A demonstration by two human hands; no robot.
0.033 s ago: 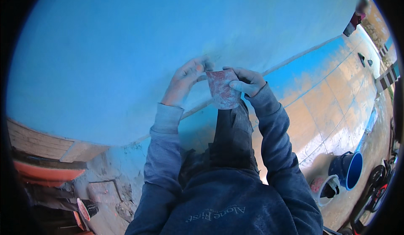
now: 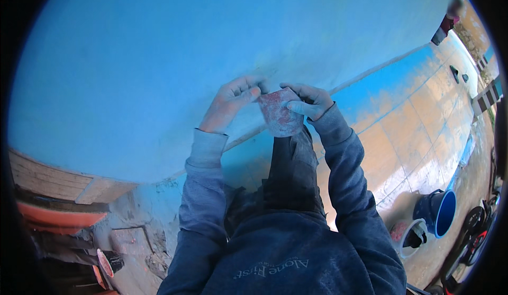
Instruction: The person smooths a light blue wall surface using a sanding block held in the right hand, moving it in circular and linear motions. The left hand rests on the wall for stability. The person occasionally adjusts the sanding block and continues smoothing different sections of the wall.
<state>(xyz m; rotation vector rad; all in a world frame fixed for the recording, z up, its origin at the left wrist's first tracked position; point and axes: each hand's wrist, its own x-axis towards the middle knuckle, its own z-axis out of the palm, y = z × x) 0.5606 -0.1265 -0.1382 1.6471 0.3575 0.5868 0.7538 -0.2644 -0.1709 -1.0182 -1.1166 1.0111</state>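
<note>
A bent piece of reddish sandpaper (image 2: 276, 116), coated with pale dust, is held up in front of my body. My right hand (image 2: 312, 100) grips its right side, thumb across the face and fingers behind the upper edge. At the upper left corner, my left hand (image 2: 233, 103) has its thumb and curled fingertips drawn together around the sheet's edge. Pale dust covers both hands. Just beyond them rises a light blue wall (image 2: 159, 67), with a darker smudged area near my fingers.
A dusty tiled ledge (image 2: 394, 136) runs along the wall's foot. At right stand a blue bucket (image 2: 446, 215) and a pale bucket (image 2: 407, 247) with dark cloth, near a motorcycle (image 2: 471, 237). A person (image 2: 447, 25) is far right. Lower left are wooden boards (image 2: 50, 178) and a small container (image 2: 112, 263).
My left hand has shifted slightly left and down, its thumb rising toward the fingers at the sheet's corner. The right hand and the sandpaper have hardly moved.
</note>
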